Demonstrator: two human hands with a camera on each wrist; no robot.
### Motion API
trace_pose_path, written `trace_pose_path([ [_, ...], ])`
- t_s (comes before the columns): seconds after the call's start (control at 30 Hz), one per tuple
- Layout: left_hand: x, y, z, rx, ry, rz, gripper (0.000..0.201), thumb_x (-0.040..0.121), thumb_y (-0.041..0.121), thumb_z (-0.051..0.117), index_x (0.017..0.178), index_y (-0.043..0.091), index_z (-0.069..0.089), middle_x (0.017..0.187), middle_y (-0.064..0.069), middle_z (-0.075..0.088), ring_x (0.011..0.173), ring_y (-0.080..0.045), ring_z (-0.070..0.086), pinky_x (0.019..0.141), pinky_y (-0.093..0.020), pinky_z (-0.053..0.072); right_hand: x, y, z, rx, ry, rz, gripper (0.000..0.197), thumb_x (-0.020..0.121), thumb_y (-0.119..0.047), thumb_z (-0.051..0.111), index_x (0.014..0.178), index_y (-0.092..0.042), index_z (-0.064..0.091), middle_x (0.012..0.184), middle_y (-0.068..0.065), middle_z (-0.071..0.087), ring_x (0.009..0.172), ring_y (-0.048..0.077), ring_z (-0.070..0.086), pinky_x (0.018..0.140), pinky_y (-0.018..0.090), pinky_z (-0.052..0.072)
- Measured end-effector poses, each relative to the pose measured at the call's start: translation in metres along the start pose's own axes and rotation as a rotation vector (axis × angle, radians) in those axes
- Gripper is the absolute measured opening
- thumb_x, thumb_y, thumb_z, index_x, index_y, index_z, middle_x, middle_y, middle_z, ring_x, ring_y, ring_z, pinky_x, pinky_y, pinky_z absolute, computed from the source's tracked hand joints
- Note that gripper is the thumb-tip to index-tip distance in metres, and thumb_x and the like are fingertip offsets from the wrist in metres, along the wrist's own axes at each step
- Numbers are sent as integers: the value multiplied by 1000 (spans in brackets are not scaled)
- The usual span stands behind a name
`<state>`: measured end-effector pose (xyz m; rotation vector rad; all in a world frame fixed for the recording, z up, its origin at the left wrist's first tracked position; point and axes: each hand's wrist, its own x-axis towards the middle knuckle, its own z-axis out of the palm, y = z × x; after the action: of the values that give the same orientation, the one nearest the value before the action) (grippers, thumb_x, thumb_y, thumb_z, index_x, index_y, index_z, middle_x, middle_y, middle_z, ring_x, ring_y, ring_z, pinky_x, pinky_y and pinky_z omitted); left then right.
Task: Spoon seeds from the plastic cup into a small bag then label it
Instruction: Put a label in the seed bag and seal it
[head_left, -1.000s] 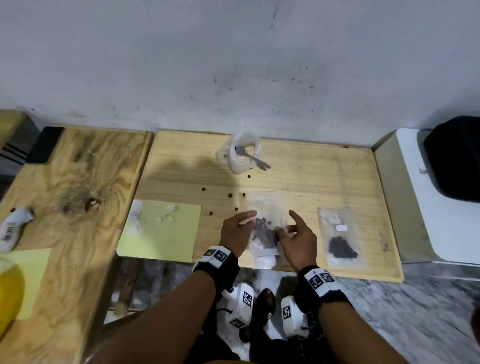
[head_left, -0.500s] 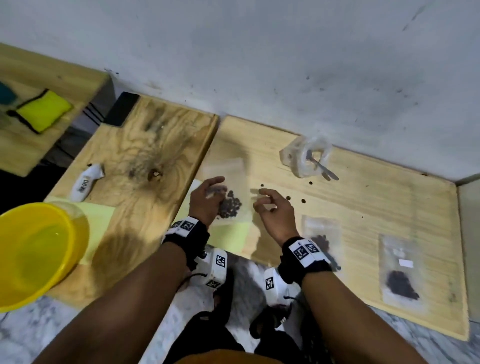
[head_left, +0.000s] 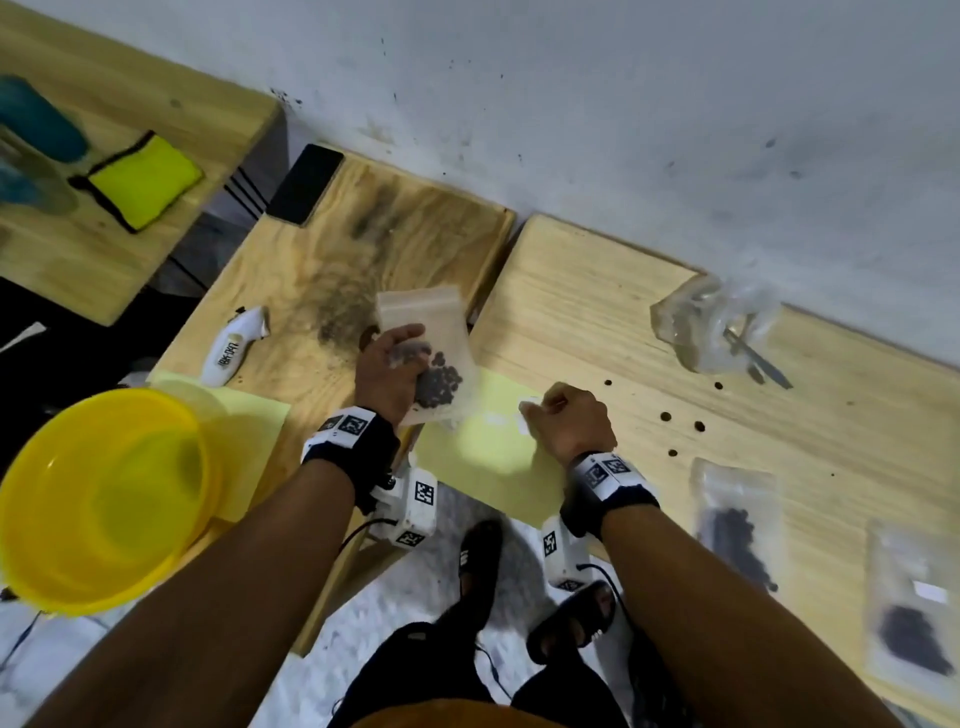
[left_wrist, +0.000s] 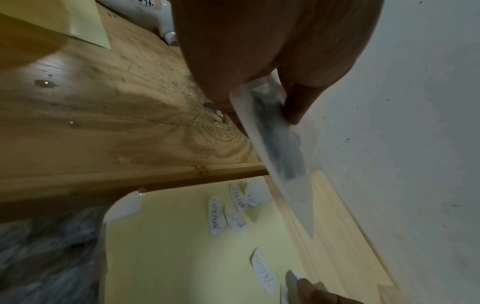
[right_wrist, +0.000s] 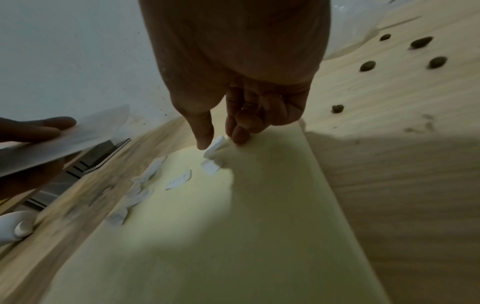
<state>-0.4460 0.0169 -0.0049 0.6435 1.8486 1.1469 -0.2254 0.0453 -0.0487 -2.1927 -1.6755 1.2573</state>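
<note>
My left hand (head_left: 389, 366) holds a small clear bag (head_left: 441, 332) with dark seeds in it, lifted above the seam between two wooden boards; the same bag (left_wrist: 280, 148) shows edge-on in the left wrist view. My right hand (head_left: 566, 421) reaches down onto a pale yellow sheet (head_left: 483, 457), where thumb and fingers pinch a small white paper label (right_wrist: 215, 145). Several more handwritten labels (left_wrist: 233, 209) lie on that sheet. The crumpled clear plastic cup (head_left: 696, 322) with a spoon (head_left: 753, 353) in it lies at the back right.
Loose seeds (head_left: 698, 426) dot the right board. Two filled seed bags (head_left: 737, 525) (head_left: 909, 623) lie at the right edge. A yellow bowl (head_left: 104, 499) stands at the left, a white label tool (head_left: 234, 345) and a black phone (head_left: 304, 184) lie behind it.
Both hands have moved left from the middle of the right board. The left hand lifted the seed bag off the board; the right hand let go of it and reached the labels.
</note>
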Motion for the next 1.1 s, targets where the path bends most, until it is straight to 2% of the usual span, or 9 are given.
trace_pose_path([
  [0.13,6,-3,-5,46,-6,37,32,86,-3,62,114,11,66,98,0,69,107,-23,62,93,-45,54,5,-11,11,60,27,54,13,74,-35,65,82,-26,69,83,-9,70,79,20,65,72,28,55],
  [0.3,8,-1,-4,36,-21,34,32,86,-5,61,116,6,65,94,1,69,101,-19,62,94,-43,53,6,-12,13,338,74,88,2,74,-23,75,73,-23,74,77,-14,73,80,10,69,76,24,55],
  [0.37,6,3,0,22,-35,47,29,86,-5,62,113,5,66,96,-6,68,99,-19,62,92,-41,54,3,-13,4,444,90,54,19,75,-12,79,62,-22,70,70,-16,71,73,5,68,73,22,51],
  [0.5,-3,17,21,-48,-89,45,23,87,-6,62,111,-5,66,87,-10,66,74,-1,66,66,-14,54,-2,-12,-25,625,101,73,25,69,-11,89,60,-20,68,72,0,71,74,16,65,80,31,54],
  [0.57,-10,24,37,-61,-139,64,22,87,-8,61,109,-6,65,81,-6,66,62,7,63,61,-11,50,-8,-12,-45,704,100,36,19,70,-14,89,66,-16,71,75,4,71,72,14,65,73,29,53],
  [0.67,-22,37,64,-26,-212,105,24,85,-5,63,106,7,70,81,2,69,66,1,64,64,-25,52,-22,-17,-80,771,102,-44,14,76,-12,85,80,-5,74,67,1,67,50,-1,54,51,14,42],
  [0.8,-43,61,101,-16,-328,224,34,82,-8,63,111,10,67,99,6,66,83,9,60,66,-11,49,-39,-22,-123,779,110,-146,10,79,-7,81,84,-5,73,54,-13,61,42,-4,48,43,8,35],
  [0.93,-64,79,134,2,-439,311,40,78,-8,64,108,18,68,114,4,67,108,-7,56,88,-12,45,-49,-20,-153,708,206,-230,8,80,-11,81,87,-10,77,75,-1,72,57,-2,61,53,12,45],
  [1.1,-94,100,166,19,-481,403,44,74,-11,65,106,18,69,111,6,69,107,-10,59,90,-16,44,-59,-13,-178,679,382,-264,5,78,-17,81,80,-20,77,79,-8,73,83,8,69,82,26,53],
])
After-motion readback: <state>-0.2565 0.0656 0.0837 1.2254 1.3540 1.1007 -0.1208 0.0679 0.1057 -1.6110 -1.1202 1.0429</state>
